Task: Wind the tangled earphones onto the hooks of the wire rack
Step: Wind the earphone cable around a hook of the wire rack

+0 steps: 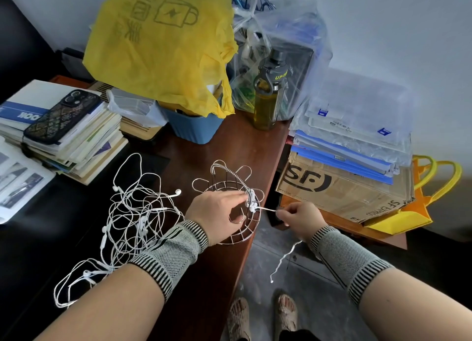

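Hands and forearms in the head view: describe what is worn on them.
Both the left hand and the right hand are bare. Each wrist wears a knitted grey wrist sleeve with black-and-white striped bands at both ends and a dark curved line along it. The forearms behind are uncovered.

The round wire rack (231, 200) sits at the bench's (204, 159) edge. The left hand (217, 213) rests over the rack, fingers at a white earphone cable wound along its rim. Just right of the rack, the right hand (298, 218) pinches that cable (267, 209) taut; its loose end hangs below the hand. The tangled earphones (127, 218) lie left of the rack. Behind the rack stand a blue bin (194, 128) and an olive bottle (267, 97).
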{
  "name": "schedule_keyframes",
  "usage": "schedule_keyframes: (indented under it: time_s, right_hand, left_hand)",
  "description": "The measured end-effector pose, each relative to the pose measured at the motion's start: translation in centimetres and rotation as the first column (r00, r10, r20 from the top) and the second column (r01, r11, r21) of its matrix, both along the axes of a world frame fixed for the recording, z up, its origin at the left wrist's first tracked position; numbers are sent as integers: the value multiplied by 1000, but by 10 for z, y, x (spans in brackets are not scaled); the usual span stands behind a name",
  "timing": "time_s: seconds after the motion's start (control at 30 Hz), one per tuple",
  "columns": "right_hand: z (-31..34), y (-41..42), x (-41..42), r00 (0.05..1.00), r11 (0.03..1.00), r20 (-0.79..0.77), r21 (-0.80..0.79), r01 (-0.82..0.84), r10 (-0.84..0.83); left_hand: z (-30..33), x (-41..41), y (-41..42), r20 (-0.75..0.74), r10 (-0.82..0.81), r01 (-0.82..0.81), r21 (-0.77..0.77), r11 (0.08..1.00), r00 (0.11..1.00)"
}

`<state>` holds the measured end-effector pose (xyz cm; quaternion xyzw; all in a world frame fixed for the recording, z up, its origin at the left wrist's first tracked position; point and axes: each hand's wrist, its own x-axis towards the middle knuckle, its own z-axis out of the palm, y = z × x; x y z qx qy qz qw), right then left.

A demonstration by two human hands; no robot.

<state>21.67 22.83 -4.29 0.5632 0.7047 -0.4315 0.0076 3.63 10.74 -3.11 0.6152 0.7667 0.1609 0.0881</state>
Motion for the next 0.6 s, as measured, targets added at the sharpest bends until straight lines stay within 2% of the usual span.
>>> schedule_keyframes:
  time_s: [0.2,0.43,0.6]
  right_hand:
    - [21,25,-30,999,997,25,69,32,-33]
    - [50,34,-69,995,984,-39,159,-80,87]
    - [57,22,-81,975,976,-90,106,-192,202]
  left_hand:
    - [3,0,0,8,-14,14,-14,1000,1000]
    - [5,-1,1,14,-39,40,-36,999,999]
    - [2,-2,0,25,-31,31,-18,999,999]
